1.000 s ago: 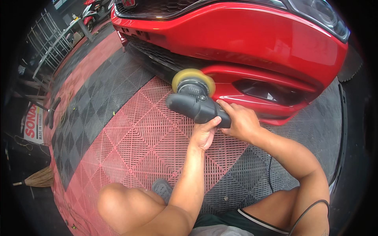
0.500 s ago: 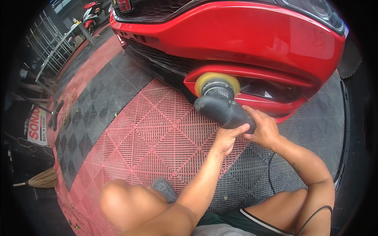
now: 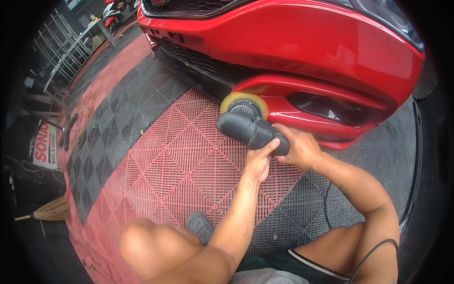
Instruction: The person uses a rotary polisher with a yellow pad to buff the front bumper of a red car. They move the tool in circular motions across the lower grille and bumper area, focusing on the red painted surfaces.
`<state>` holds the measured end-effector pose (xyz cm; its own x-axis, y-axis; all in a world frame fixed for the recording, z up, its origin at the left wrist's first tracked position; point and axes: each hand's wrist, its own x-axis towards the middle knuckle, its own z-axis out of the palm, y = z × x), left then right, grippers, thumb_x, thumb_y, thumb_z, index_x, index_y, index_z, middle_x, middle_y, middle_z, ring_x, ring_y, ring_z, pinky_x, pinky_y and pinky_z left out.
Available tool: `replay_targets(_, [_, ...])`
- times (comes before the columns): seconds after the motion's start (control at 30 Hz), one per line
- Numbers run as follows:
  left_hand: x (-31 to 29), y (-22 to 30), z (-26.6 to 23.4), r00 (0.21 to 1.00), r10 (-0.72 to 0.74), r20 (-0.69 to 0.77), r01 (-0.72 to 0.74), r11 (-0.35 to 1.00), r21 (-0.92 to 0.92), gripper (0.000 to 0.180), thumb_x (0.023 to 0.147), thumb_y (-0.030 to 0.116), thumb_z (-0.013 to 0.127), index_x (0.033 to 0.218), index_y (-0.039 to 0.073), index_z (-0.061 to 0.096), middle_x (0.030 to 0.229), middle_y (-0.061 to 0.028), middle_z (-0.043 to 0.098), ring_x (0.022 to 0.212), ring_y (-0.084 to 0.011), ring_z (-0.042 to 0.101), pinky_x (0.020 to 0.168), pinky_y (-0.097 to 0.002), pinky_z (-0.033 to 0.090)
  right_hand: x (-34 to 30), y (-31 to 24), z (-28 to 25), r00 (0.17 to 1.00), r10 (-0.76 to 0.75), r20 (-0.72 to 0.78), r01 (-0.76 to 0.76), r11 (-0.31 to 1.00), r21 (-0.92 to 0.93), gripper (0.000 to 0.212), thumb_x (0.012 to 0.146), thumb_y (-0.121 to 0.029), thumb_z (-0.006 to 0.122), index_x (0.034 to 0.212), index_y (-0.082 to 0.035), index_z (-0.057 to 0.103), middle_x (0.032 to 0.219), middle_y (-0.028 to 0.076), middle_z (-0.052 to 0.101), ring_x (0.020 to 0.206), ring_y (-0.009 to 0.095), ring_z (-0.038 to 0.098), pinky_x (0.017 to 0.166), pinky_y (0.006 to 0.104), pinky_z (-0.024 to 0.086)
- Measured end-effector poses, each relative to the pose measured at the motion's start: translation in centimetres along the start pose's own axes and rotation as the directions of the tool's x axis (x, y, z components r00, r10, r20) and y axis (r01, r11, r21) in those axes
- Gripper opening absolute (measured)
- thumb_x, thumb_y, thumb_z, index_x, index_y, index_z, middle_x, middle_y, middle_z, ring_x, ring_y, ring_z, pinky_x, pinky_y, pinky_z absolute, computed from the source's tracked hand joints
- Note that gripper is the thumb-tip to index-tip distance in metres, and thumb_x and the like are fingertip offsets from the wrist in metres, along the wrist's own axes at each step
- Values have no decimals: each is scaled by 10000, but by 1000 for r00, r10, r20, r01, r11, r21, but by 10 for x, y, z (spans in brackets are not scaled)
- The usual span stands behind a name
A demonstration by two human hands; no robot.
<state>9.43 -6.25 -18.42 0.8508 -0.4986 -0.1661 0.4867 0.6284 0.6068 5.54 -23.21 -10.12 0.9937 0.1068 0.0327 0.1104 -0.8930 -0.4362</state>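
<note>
A black power polisher (image 3: 246, 130) with a yellow foam pad (image 3: 226, 103) is in both of my hands. My left hand (image 3: 260, 161) wraps the handle from below, thumb laid along its top. From the right side, my right hand (image 3: 300, 147) closes round the same handle. The pad lies against the lower corner of a car's red front bumper (image 3: 283, 47), to the left of a dark fog-lamp recess (image 3: 326, 106). Its lower rim and the polisher's body hide part of the contact. A black cord (image 3: 327, 206) runs down by my right forearm.
Red and grey grid tiles (image 3: 179, 156) cover the floor beneath the bumper. At the left lie a straw broom (image 3: 51, 209) and a white-and-red printed sign (image 3: 46, 144). A metal rack (image 3: 71, 52) and a parked motorbike (image 3: 111, 16) stand farther back.
The polisher and both hands have moved left, taking the pad from beside the fog-lamp recess to the bumper's lower left edge. The view has also shifted slightly. Both hands keep their hold.
</note>
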Motion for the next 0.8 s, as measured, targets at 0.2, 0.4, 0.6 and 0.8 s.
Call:
replay_targets(0.2, [-2,-11,19,1000,9,-2,-9,999,-46,692,932,77,915,1529,68,564,1417,-80,649,1362,-237,629,1181,-456,512,-12,4,-15,1000,30,-2,-30,999,11,913,765,-312,902,1589,-194,527,1327,213,754,1182,442,747,1004,553,605])
replay_targets(0.4, [-7,-47,51,993,-45,111,43,999,22,696,935,115,923,1530,47,566,1430,-85,652,1354,-230,635,1168,-426,522,-60,35,-27,992,110,-57,-109,994,14,983,730,-264,937,1612,-174,514,1376,233,741,1200,451,743,1009,552,612])
replay_targets(0.6, [-8,-43,53,993,-73,94,69,997,41,662,947,115,913,1514,41,579,1415,-89,660,1329,-223,646,1153,-419,531,-60,28,-35,990,139,-26,-138,990,22,968,743,-280,918,1613,-165,510,1361,233,749,1196,456,743,1009,550,611])
replay_targets(0.8, [-8,-12,23,999,-48,-3,48,999,9,688,951,112,907,1539,47,556,1431,-93,649,1337,-236,646,1158,-440,531,-24,1,-17,996,87,18,-87,996,7,967,754,-318,909,1619,-172,502,1348,238,751,1202,450,742,1016,548,606])
